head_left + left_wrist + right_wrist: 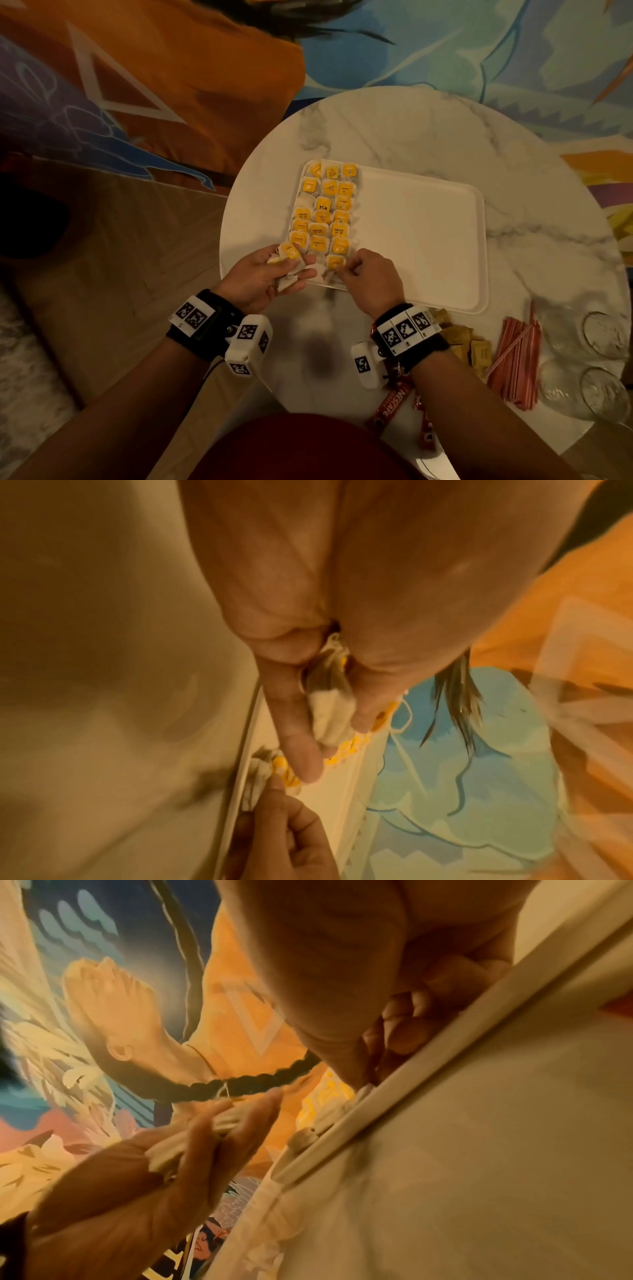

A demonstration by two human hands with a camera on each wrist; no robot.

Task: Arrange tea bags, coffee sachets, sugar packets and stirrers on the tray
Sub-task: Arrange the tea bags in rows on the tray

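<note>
A white tray lies on the round marble table. Rows of tea bags with yellow tags fill its left part. My left hand hovers at the tray's near left corner and grips a small bundle of tea bags, seen close in the left wrist view. My right hand has curled fingers pinching a tea bag at the near end of the rows, just inside the tray rim. Brown sugar packets, red stirrers and red coffee sachets lie on the table near my right forearm.
Two clear glasses stand at the table's right edge beside the stirrers. The tray's right part holds nothing. A painted mural covers the wall behind. Wooden floor lies to the left.
</note>
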